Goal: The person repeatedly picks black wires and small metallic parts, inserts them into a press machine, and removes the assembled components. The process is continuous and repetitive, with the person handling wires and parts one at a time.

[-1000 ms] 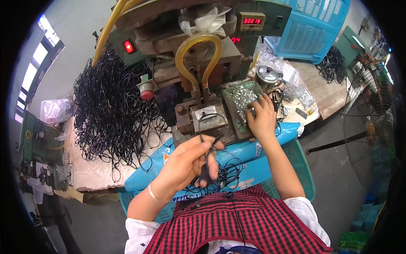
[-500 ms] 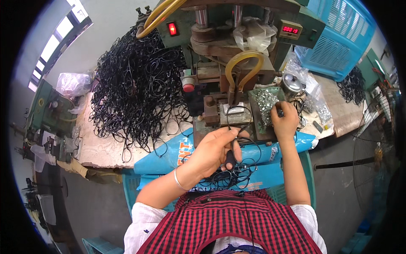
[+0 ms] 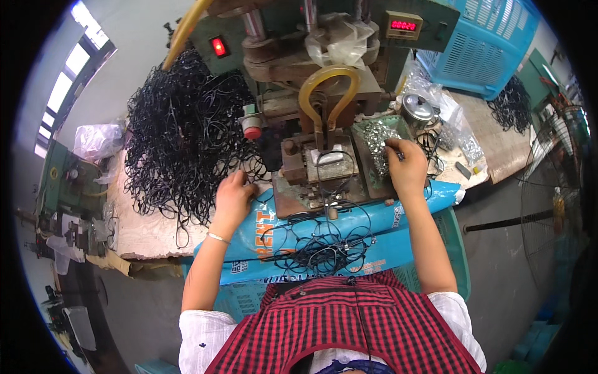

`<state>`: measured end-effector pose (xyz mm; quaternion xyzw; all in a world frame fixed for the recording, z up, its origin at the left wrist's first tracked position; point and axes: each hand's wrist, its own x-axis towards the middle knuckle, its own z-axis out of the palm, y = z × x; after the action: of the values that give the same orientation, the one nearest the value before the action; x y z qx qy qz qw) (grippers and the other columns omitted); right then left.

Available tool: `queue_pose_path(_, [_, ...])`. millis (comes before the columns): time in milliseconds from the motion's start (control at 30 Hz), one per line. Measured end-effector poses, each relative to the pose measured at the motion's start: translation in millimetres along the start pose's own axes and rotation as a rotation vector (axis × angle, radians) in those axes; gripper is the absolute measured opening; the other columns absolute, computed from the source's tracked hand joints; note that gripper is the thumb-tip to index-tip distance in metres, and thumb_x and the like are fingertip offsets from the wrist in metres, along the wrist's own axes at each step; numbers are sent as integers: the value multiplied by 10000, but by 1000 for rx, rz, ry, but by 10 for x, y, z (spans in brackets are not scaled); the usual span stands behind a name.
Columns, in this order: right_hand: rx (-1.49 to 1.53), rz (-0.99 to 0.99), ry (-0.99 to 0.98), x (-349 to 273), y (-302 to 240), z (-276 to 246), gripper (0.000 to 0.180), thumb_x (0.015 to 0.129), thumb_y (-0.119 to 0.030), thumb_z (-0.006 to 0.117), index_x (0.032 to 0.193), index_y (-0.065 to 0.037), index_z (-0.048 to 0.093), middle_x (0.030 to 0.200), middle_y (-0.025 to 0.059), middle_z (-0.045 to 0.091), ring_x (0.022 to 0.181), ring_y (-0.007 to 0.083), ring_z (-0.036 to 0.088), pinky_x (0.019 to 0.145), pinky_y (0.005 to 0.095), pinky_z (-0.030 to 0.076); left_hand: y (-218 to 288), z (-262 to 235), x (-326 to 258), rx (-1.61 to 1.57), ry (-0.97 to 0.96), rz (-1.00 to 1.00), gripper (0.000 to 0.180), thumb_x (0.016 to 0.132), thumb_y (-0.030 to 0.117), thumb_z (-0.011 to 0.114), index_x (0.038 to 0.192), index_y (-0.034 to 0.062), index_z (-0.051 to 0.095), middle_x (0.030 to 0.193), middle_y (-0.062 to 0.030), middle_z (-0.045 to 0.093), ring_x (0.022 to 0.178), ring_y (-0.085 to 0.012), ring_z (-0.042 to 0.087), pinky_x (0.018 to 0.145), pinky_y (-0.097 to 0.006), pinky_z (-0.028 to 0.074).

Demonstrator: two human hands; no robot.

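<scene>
My left hand (image 3: 234, 198) rests at the near right edge of a big heap of black cord loops (image 3: 187, 134). Its fingers are bent, thumb and forefinger slightly apart, close to some loose loops. My right hand (image 3: 408, 167) is at a green tray (image 3: 403, 126) of small shiny metal pieces (image 3: 378, 140), its fingertips pinched together; what they hold, if anything, is too small to name. Between my hands stands a press with a metal die block (image 3: 330, 165). A black cord (image 3: 356, 167) loops over the block and trails down toward a smaller bundle of black cords (image 3: 327, 252) in front of me.
A blue printed sack (image 3: 249, 246) covers the table's front edge, above a green-blue basket (image 3: 458, 249). On the press are a red button (image 3: 252, 132), a yellow tube (image 3: 304, 93) and a lit counter (image 3: 403, 26). A lidded metal pot (image 3: 418, 109) and blue crate (image 3: 467, 71) stand right.
My left hand has let go of the black cord in front of the die and moved left to the heap. My right hand stays at the tray. The view has shifted slightly.
</scene>
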<state>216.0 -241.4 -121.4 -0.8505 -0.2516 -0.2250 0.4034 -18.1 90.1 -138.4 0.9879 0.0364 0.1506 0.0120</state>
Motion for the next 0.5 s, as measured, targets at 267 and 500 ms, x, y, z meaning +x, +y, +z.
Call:
queue_pose_path(267, [459, 245, -236, 24, -643, -520, 118, 843, -39, 729, 953, -16, 764, 925, 83, 747, 921, 182, 706, 849, 321, 538, 11, -379, 75, -737, 287, -407, 165, 956, 27, 669, 1098, 0, 748, 1087, -87, 771, 949, -182, 723, 841, -290, 549])
queue_pose_path(500, [854, 206, -293, 248, -1100, -37, 417, 826, 13, 741, 1224, 24, 620, 980, 48, 709, 929, 122, 667, 867, 273, 516, 128, -313, 32, -1275, 492, -685, 111, 1107, 169, 506, 1129, 68, 546, 892, -14, 634, 726, -80, 590, 651, -226, 509])
